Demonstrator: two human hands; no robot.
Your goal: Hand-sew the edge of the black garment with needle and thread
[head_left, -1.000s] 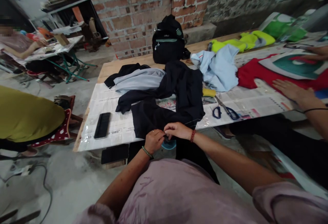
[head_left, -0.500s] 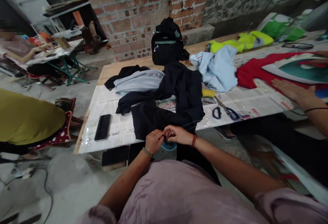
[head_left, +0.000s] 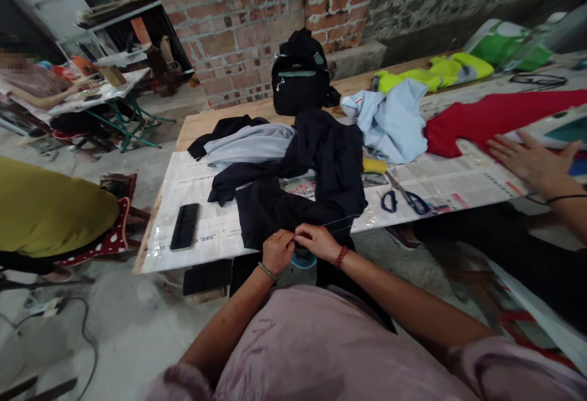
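A dark black garment point(head_left: 337, 172) lies bunched on the table, its near part reaching the front edge. At that edge my left hand point(head_left: 277, 253) is closed, thumb and finger pinching the garment's border. Against it my right hand point(head_left: 320, 243) is pinched too, fingertips meeting the left ones. Whatever small thing sits between the right fingertips is hidden. A pale thread point(head_left: 342, 222) runs from beside the right hand across the dark cloth to the right. Scissors point(head_left: 406, 196) with dark blue handles lie partly spread to the right of the garment.
On the newspaper-covered table point(head_left: 160, 245) are a phone point(head_left: 185, 226), grey cloth point(head_left: 250, 144), a light-blue garment point(head_left: 394, 123) and a black backpack point(head_left: 300, 80). At right, a co-worker's hand point(head_left: 534, 162) rests by red cloth point(head_left: 463, 120) and an iron point(head_left: 562, 129). A blue container point(head_left: 304, 260) shows below my hands.
My fingertips have drawn together into a tighter pinch, and my right hand has shifted slightly. At right, the co-worker's iron has moved further right and the hand's fingers are more spread.
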